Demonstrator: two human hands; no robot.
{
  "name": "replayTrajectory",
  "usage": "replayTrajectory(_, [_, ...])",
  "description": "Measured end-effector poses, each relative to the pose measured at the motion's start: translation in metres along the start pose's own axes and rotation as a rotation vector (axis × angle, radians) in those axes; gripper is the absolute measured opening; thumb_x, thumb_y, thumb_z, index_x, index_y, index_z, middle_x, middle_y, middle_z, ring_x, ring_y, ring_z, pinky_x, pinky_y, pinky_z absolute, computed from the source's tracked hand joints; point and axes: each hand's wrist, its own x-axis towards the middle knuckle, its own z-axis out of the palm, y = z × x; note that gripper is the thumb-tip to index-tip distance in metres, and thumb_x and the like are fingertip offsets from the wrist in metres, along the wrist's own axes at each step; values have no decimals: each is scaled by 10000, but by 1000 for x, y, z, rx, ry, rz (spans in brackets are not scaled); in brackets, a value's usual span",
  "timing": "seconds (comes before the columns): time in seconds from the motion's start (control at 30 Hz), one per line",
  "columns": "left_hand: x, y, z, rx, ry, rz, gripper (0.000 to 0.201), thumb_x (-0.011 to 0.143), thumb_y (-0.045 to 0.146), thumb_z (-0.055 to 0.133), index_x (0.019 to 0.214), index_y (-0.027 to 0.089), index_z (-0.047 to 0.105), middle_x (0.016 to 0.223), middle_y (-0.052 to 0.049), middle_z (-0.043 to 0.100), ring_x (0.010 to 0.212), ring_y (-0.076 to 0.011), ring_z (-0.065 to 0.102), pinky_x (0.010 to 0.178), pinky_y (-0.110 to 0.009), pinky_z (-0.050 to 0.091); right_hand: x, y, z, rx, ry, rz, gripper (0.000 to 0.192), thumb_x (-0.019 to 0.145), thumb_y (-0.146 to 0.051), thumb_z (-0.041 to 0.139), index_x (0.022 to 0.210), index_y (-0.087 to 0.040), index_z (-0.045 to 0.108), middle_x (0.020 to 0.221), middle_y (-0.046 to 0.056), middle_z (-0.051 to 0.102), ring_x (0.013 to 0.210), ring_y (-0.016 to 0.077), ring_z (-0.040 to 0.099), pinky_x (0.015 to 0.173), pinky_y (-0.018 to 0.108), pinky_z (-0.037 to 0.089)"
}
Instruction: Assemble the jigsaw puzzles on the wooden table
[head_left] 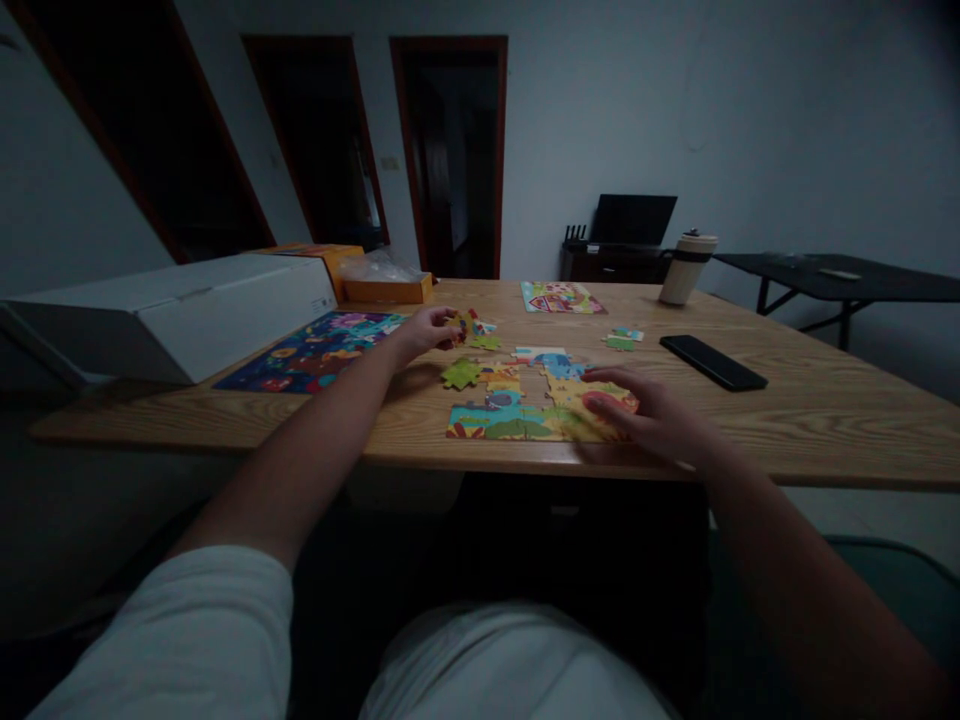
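A partly joined colourful jigsaw lies near the front edge of the wooden table. My right hand rests flat on its right part, fingers spread. My left hand reaches farther out and pinches a loose puzzle piece from a small heap. A green loose piece lies between the heap and the jigsaw. Two more loose pieces sit to the right.
A dark finished puzzle sheet lies left, beside a long white box and an orange box. Another picture sheet, a white tumbler and a black phone are on the table. A black side table stands at right.
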Motion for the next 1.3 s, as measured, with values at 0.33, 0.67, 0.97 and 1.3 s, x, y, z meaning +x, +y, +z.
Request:
replayTrajectory(0.33, [-11,15,32,-201,-171,70,335,750,176,755,991,151,524,892,-54,695,764,-160,677,726,-322,541,96,-7,9,242,-14,41,294,918,-367,589,1149,-205,673,1095,117,711,937,221,673,773,348,562])
replayTrajectory(0.67, [-8,12,51,39,-237,179,273,879,333,630,1054,123,639,892,-74,695,709,-127,637,674,-266,506,132,11,46,527,-50,98,190,878,-344,656,903,-156,665,959,87,720,814,156,640,666,246,485])
replayTrajectory(0.97, [1,42,62,548,-328,244,618,789,394,712,1343,164,565,1188,-116,684,949,-214,657,789,-294,482,115,23,23,518,-188,291,410,844,-321,686,1226,-188,618,932,78,742,655,120,590,519,222,378])
replayTrajectory(1.3, [7,24,85,463,-393,202,568,786,231,700,1335,143,584,1031,-105,725,828,-180,654,733,-282,486,119,39,30,294,-246,296,329,841,-311,695,1140,-172,676,948,87,732,675,130,594,552,224,416])
